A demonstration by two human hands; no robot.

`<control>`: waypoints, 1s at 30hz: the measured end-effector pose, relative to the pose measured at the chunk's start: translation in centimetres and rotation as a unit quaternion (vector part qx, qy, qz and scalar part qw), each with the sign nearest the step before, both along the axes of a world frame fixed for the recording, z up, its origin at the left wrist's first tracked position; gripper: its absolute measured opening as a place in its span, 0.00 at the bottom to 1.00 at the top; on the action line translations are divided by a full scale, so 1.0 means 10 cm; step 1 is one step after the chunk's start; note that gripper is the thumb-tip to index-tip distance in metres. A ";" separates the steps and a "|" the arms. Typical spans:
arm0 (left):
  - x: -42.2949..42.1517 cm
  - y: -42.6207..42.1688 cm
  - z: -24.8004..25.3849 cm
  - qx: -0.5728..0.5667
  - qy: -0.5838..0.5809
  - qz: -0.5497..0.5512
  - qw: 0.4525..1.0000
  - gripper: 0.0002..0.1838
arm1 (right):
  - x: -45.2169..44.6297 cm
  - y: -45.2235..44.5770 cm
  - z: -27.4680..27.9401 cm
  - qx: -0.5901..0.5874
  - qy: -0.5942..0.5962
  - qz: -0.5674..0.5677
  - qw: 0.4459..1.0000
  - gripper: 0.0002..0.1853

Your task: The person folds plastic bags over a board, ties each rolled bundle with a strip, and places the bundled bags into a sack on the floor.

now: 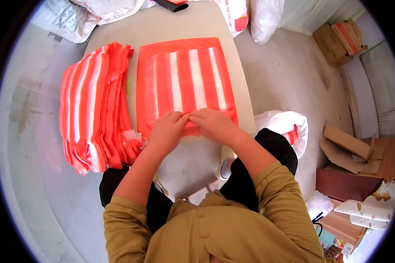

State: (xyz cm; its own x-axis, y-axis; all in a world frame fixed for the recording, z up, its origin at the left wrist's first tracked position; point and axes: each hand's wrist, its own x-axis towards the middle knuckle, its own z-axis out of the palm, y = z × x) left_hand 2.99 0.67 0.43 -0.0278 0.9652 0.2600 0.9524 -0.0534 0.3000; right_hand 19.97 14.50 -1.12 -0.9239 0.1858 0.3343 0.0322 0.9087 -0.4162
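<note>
A flat piece of red fabric with white stripes [186, 79] lies on the beige table [162, 26]. At its near edge, my left hand [167, 129] has its fingers closed on the gathered fabric. Beside it, almost touching, my right hand [211, 125] pinches the same edge. Some of the fabric hangs in folds just below the fingertips. To the left is a thick stack of similar red and white striped fabric [90, 105], its near end loose and uneven over the table's edge.
White plastic bags [68, 19] and a dark object [173, 5] are at the far side. An open white bag [285, 127] with red material stands right of my knee. Cardboard boxes [333, 44] and an opened carton [351, 149] are on the right.
</note>
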 end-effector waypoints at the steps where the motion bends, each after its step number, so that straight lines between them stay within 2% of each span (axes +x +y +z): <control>1: 0.00 0.00 0.01 0.000 -0.004 0.002 1.000 0.19 | -0.01 -0.01 0.01 0.020 0.002 -0.005 1.000 0.18; 10: -0.08 -0.03 0.09 0.007 -0.028 -0.018 0.999 0.19 | 0.06 -0.02 0.07 0.018 -0.004 -0.051 0.999 0.17; 13: -0.17 -0.11 0.07 -0.008 -0.055 -0.027 0.998 0.20 | 0.08 -0.02 0.15 -0.019 -0.076 -0.051 0.996 0.15; 17: -0.25 -0.27 0.11 -0.030 -0.062 -0.048 0.996 0.19 | 0.10 -0.09 0.24 -0.035 -0.097 -0.062 0.993 0.09; 19: -0.22 -0.37 0.26 -0.062 -0.092 -0.051 0.993 0.19 | 0.13 -0.08 0.20 -0.031 -0.084 -0.050 0.995 0.07; 23: -0.19 -0.45 0.49 -0.164 -0.222 0.009 0.961 0.20 | 0.19 -0.08 0.30 -0.063 -0.183 -0.038 0.980 0.07; 28: -0.26 -0.31 0.20 -0.117 -0.318 -0.026 0.940 0.20 | 0.20 -0.02 0.54 -0.130 -0.250 -0.028 0.959 0.08; 30: -0.26 -0.21 0.15 -0.118 -0.357 -0.042 0.926 0.21 | 0.21 0.00 0.56 -0.152 -0.239 -0.012 0.959 0.08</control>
